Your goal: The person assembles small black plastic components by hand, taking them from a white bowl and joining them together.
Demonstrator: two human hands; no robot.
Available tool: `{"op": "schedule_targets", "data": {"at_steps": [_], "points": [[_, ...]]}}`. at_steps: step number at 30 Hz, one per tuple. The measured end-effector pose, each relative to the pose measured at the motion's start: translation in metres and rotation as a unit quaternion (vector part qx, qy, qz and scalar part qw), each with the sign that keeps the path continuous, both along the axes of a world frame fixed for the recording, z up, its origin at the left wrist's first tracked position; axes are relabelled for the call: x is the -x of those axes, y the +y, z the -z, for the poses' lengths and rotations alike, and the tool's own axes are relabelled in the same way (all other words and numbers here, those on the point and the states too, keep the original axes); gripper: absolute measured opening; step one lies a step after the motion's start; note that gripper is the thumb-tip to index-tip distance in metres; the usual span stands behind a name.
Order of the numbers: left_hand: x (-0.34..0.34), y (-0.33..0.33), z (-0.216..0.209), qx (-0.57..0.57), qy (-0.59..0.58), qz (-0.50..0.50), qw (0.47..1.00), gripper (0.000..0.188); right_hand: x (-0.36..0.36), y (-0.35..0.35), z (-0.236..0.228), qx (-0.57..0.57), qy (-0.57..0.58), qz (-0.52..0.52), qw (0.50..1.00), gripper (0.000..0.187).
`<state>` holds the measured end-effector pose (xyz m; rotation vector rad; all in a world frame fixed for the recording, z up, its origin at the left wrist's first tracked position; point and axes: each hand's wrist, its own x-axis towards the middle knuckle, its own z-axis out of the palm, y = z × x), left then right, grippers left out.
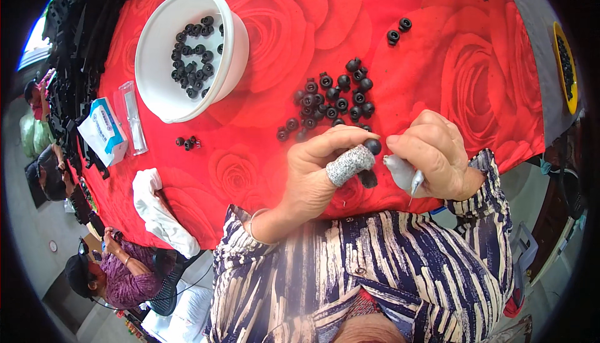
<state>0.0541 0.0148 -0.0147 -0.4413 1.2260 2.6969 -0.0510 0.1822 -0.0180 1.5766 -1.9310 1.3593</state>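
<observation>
My left hand (311, 171) pinches a round black cord lock (372, 146) between its fingertips. A grey speckled wrap (350, 165) covers one digit, and a dark piece (367, 179) shows just under it. Close by on the right, my right hand (437, 152) is closed around a thin, pointed, silvery tool (417, 182), its tip downward. Something white (399, 172), perhaps a finger covering, shows at those fingers. Beyond both hands lies a loose pile of black cord locks (340, 104) on the red rose-patterned tablecloth (269, 149).
A white bowl (236, 62) with several cord locks stands at the back left. Near it are a blue-and-white packet (105, 132), a clear narrow case (133, 118) and a white cloth (153, 208). Black straps (78, 43) heap along the left edge. A yellow tray (572, 96) sits far right.
</observation>
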Motion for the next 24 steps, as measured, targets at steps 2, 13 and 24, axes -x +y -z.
{"op": "schedule_targets", "data": {"at_steps": [2, 13, 24], "points": [[-0.001, -0.001, 0.000, 0.004, -0.011, -0.004, 1.000, 0.026, -0.001, -0.001, 0.001, 0.002, 0.001, 0.005, 1.000, 0.039], [-0.004, -0.003, -0.005, -0.058, -0.056, 0.046, 0.996, 0.021, -0.003, -0.008, -0.001, -0.021, 0.020, -0.033, 0.999, 0.044], [0.019, -0.073, -0.046, 0.599, 0.122, -0.364, 0.703, 0.025, 0.008, -0.002, -0.005, -0.012, -0.008, 0.021, 1.000, 0.038]]}}
